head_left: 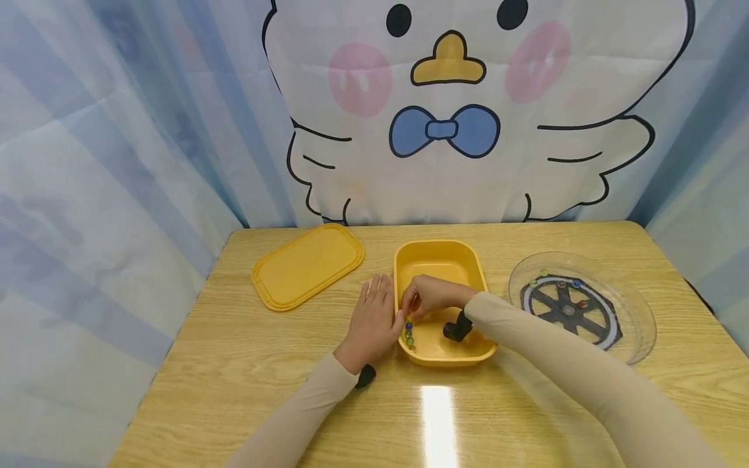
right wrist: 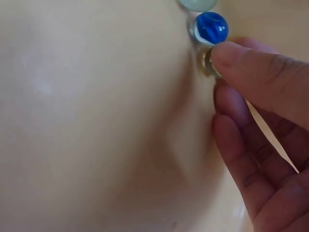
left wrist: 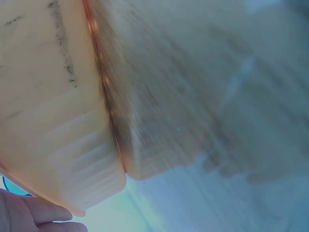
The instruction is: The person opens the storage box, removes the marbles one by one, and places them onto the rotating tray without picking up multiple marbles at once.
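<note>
Inside a yellow plastic tub (head_left: 443, 261), my right hand (head_left: 433, 294) reaches down to the left inner wall. Its thumb and index finger pinch a clear yellowish marble (right wrist: 206, 62) in the right wrist view. Right beside that one lies a blue marble (right wrist: 212, 28), part of a short row of marbles (head_left: 409, 337) along the wall. My left hand (head_left: 370, 320) lies with straight fingers along the tub's left outer side, thumb at the rim. The left wrist view has the tub's outer wall (left wrist: 58, 121) close up, with fingertips (left wrist: 53, 212) by its rim.
A yellow lid (head_left: 309, 267) lies at the back left of the wooden table (head_left: 246, 364). On the right stands a round clear dish (head_left: 642, 325) over a dark spoked wheel shape (head_left: 567, 311), with several marbles in it. Curtains hang behind and at the sides.
</note>
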`<action>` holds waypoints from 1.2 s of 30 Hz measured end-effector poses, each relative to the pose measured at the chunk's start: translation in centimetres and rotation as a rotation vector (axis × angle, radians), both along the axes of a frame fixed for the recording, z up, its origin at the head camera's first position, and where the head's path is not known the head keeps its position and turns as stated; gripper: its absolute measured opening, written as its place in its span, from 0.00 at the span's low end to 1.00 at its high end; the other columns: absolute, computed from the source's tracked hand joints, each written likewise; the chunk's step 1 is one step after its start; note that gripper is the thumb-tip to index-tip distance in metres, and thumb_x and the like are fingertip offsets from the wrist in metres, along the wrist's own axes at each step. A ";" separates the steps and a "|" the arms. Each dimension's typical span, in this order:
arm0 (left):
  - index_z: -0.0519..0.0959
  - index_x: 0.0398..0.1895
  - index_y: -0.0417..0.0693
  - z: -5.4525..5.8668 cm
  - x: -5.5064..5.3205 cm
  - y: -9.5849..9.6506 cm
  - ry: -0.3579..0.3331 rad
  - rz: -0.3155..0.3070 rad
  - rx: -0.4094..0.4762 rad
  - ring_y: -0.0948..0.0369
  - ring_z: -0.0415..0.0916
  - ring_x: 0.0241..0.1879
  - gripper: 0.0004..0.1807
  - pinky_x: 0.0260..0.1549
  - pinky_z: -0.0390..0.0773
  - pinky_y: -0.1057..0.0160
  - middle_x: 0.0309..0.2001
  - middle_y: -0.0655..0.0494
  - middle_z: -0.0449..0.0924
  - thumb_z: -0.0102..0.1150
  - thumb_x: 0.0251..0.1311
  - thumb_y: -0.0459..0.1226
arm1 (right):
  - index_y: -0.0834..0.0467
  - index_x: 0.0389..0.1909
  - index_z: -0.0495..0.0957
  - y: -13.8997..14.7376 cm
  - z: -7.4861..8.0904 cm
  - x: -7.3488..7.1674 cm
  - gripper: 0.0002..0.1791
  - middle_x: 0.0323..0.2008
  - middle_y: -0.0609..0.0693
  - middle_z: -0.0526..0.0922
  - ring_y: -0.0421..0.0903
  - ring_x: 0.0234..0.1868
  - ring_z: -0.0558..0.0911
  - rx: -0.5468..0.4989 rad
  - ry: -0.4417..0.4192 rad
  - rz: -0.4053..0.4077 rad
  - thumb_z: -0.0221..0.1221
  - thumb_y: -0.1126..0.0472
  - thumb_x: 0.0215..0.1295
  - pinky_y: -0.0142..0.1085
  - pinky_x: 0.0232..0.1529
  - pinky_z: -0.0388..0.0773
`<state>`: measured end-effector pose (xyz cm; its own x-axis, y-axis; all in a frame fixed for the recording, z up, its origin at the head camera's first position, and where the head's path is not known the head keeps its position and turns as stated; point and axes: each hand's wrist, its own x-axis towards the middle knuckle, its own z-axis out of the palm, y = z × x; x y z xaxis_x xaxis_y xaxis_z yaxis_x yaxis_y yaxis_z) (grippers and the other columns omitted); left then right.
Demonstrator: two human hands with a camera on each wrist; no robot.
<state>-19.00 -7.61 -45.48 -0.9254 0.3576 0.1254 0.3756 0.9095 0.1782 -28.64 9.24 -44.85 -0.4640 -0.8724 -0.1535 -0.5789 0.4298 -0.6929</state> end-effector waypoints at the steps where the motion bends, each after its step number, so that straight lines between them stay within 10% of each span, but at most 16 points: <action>1: 0.52 0.71 0.33 0.0 0.0 0.0 0.000 0.001 -0.001 0.49 0.46 0.74 0.34 0.72 0.48 0.50 0.72 0.39 0.53 0.39 0.69 0.47 | 0.61 0.31 0.87 0.0 0.0 0.0 0.07 0.32 0.51 0.87 0.34 0.32 0.81 0.002 0.006 0.002 0.68 0.69 0.48 0.27 0.39 0.80; 36: 0.53 0.71 0.33 -0.1 -0.1 0.0 0.021 0.001 -0.033 0.49 0.47 0.74 0.34 0.72 0.47 0.51 0.72 0.40 0.54 0.40 0.68 0.46 | 0.59 0.30 0.86 1.0 1.8 0.6 0.06 0.29 0.49 0.86 0.35 0.29 0.80 -0.054 0.112 -0.052 0.67 0.69 0.49 0.27 0.36 0.79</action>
